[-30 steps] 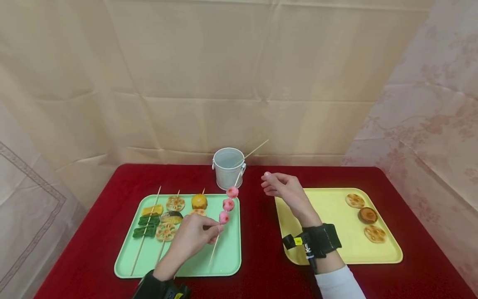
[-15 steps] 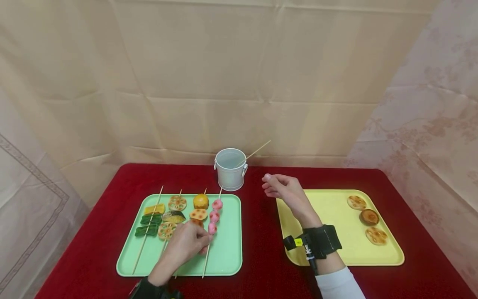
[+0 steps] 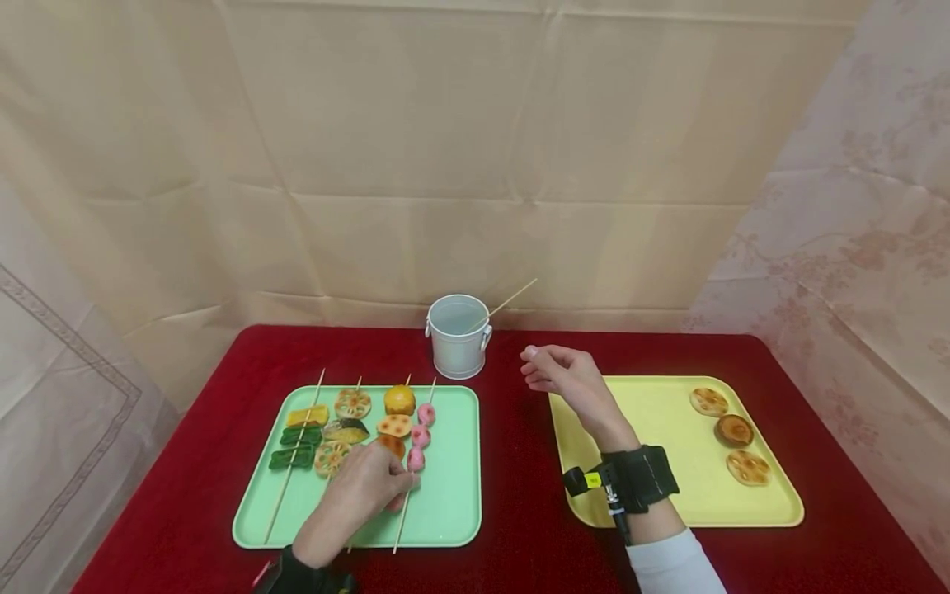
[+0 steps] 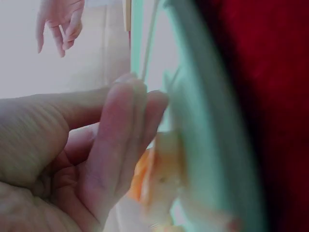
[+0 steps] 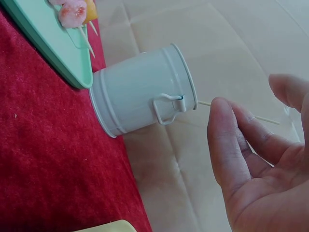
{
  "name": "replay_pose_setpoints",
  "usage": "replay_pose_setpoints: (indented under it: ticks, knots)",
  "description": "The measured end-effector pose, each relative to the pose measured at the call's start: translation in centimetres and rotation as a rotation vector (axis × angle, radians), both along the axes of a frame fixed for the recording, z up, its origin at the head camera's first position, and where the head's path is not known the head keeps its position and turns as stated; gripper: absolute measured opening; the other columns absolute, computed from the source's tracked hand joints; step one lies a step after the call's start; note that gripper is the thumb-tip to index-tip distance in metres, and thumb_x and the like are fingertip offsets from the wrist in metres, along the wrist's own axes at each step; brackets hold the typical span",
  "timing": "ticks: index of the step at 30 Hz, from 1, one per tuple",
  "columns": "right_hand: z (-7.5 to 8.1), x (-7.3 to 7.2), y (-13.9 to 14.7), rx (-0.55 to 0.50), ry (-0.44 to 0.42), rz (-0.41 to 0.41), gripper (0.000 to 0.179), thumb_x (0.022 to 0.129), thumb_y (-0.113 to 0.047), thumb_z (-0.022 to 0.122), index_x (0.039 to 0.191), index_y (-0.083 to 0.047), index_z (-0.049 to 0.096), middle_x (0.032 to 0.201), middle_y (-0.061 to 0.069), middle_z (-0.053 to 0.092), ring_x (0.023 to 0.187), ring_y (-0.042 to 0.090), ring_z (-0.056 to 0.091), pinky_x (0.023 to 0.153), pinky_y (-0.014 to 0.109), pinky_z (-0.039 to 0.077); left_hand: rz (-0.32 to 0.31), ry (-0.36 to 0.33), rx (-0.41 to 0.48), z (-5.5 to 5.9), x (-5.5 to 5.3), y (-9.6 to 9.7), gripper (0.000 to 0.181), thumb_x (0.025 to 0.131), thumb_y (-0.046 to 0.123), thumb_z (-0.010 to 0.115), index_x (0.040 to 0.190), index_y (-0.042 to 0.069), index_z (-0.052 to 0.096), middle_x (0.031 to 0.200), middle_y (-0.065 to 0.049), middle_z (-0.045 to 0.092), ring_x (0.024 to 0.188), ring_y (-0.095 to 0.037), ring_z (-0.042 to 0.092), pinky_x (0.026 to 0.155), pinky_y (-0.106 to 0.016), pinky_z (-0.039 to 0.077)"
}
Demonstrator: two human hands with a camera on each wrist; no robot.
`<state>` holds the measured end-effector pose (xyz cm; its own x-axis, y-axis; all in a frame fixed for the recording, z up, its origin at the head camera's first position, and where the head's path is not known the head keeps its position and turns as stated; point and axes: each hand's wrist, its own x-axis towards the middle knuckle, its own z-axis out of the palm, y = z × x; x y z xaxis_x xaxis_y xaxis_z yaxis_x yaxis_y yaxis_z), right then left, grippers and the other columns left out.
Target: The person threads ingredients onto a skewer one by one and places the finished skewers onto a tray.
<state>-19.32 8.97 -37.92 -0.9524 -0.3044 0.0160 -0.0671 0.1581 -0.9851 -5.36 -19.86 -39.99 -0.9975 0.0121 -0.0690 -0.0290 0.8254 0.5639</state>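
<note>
My left hand (image 3: pixel 364 487) pinches the bare stick of a skewer of pink balls (image 3: pixel 420 436) between thumb and fingertips. This skewer lies on or just above the green tray (image 3: pixel 453 495), right of the other skewers; contact is hard to judge. Beside it is a skewer with a yellow ball (image 3: pixel 399 399) and browned pieces, partly behind the hand. Further left are a lotus root skewer (image 3: pixel 352 404) and a skewer of green and yellow pieces (image 3: pixel 293 437). My right hand (image 3: pixel 567 384) hovers by the yellow tray's left edge, fingers loosely bent, holding nothing.
A small white bucket (image 3: pixel 458 351) stands behind the trays with one bare stick (image 3: pixel 514 298) leaning out. The yellow tray (image 3: pixel 653 470) carries two lotus root slices (image 3: pixel 748 468) and a brown round piece (image 3: pixel 734 431). Red cloth (image 3: pixel 515 495) covers the table; a curtain hangs behind.
My left hand has lowered the pink skewer from its tilted position near the bucket, down and leftward to beside the other skewers on the green tray. My right hand stays nearly still.
</note>
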Motion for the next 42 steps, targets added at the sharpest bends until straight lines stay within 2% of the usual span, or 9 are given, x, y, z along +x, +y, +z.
replay_pose_setpoints:
  ticks: [5, 9, 11, 13, 18, 25, 31, 34, 42]
  knots:
    - [0.2, -0.1, 0.4, 0.001, -0.002, -0.014, 0.051, 0.1, -0.048, 0.067, 0.122, -0.002, 0.07, 0.116, 0.025, 0.07, 0.109, 0.047, 0.066, 0.089, 0.032, 0.059, -0.005, 0.032, -0.067, 1.8, -0.4, -0.1, 0.046, 0.09, 0.021, 0.08, 0.049, 0.017, 0.06, 0.041, 0.011, 0.041, 0.045, -0.008, 0.041, 0.048, -0.024, 0.027]
    - [0.2, 0.0, 0.7, 0.006, -0.005, -0.021, 0.05, 0.1, -0.047, 0.067, 0.123, -0.002, 0.07, 0.117, 0.026, 0.069, 0.109, 0.048, 0.065, 0.088, 0.031, 0.06, 0.04, 0.153, -0.067, 3.1, -1.5, 0.0, 0.022, 0.092, 0.025, 0.078, 0.072, 0.016, 0.074, 0.055, 0.009, 0.055, 0.053, -0.01, 0.049, 0.049, -0.028, 0.034]
    - [0.2, 0.0, 0.7, 0.01, -0.007, -0.027, 0.048, 0.101, -0.045, 0.067, 0.123, -0.003, 0.07, 0.116, 0.025, 0.07, 0.108, 0.048, 0.065, 0.086, 0.031, 0.06, 0.075, 0.216, -0.035, 3.4, -2.3, 0.2, 0.014, 0.091, 0.027, 0.079, 0.089, 0.013, 0.077, 0.069, 0.005, 0.065, 0.063, -0.013, 0.059, 0.056, -0.032, 0.043]
    - [0.1, 0.0, 0.8, 0.019, -0.004, -0.03, 0.045, 0.102, -0.041, 0.066, 0.124, -0.002, 0.07, 0.114, 0.023, 0.07, 0.107, 0.047, 0.065, 0.085, 0.031, 0.06, 0.101, 0.268, 0.016, 3.5, -3.0, 0.6, 0.024, 0.091, 0.03, 0.079, 0.105, 0.01, 0.076, 0.087, 0.0, 0.072, 0.078, -0.018, 0.066, 0.067, -0.037, 0.05]
    - [-0.3, 0.0, 0.5, 0.045, 0.025, -0.028, 0.04, 0.103, -0.034, 0.065, 0.125, -0.001, 0.069, 0.109, 0.019, 0.072, 0.104, 0.045, 0.066, 0.085, 0.033, 0.06, 0.149, 0.294, 0.202, 3.5, -4.6, 1.7, 0.042, 0.093, 0.033, 0.077, 0.124, 0.007, 0.068, 0.118, -0.01, 0.069, 0.109, -0.028, 0.065, 0.094, -0.049, 0.051]
    - [0.1, -0.2, 0.0, 0.08, 0.099, -0.056, 0.035, 0.102, -0.03, 0.067, 0.119, 0.0, 0.071, 0.104, 0.019, 0.072, 0.095, 0.038, 0.069, 0.08, 0.034, 0.06, 0.198, 0.329, 0.35, 2.9, -5.7, 2.8, 0.04, 0.094, 0.027, 0.077, 0.126, 0.007, 0.067, 0.122, -0.011, 0.068, 0.111, -0.03, 0.063, 0.092, -0.045, 0.052]
    - [1.4, -2.1, -0.6, 0.206, 0.231, -0.072, 0.031, 0.103, -0.027, 0.065, 0.116, 0.001, 0.073, 0.099, 0.02, 0.073, 0.089, 0.034, 0.071, 0.078, 0.042, 0.062, 0.239, 0.316, 0.426, 2.5, -5.6, 2.8, 0.044, 0.093, 0.024, 0.077, 0.131, 0.006, 0.063, 0.123, -0.012, 0.067, 0.113, -0.033, 0.063, 0.095, -0.048, 0.053]
    - [2.3, -3.2, -0.9, 0.239, 0.283, -0.096, 0.031, 0.104, -0.027, 0.064, 0.117, 0.0, 0.072, 0.097, 0.019, 0.073, 0.087, 0.035, 0.07, 0.074, 0.035, 0.06, 0.241, 0.315, 0.452, 2.3, -5.6, 2.7, 0.046, 0.093, 0.021, 0.077, 0.133, 0.004, 0.061, 0.124, -0.015, 0.066, 0.114, -0.035, 0.064, 0.096, -0.049, 0.053]
    - [3.6, -5.2, -2.7, 0.198, 0.283, -0.168, 0.036, 0.102, -0.032, 0.065, 0.123, -0.003, 0.069, 0.098, 0.014, 0.074, 0.083, 0.033, 0.068, 0.068, 0.03, 0.054, 0.238, 0.284, 0.492, 2.1, -5.8, 2.8, 0.05, 0.093, 0.022, 0.077, 0.136, 0.005, 0.058, 0.128, -0.015, 0.064, 0.116, -0.034, 0.062, 0.099, -0.051, 0.053]
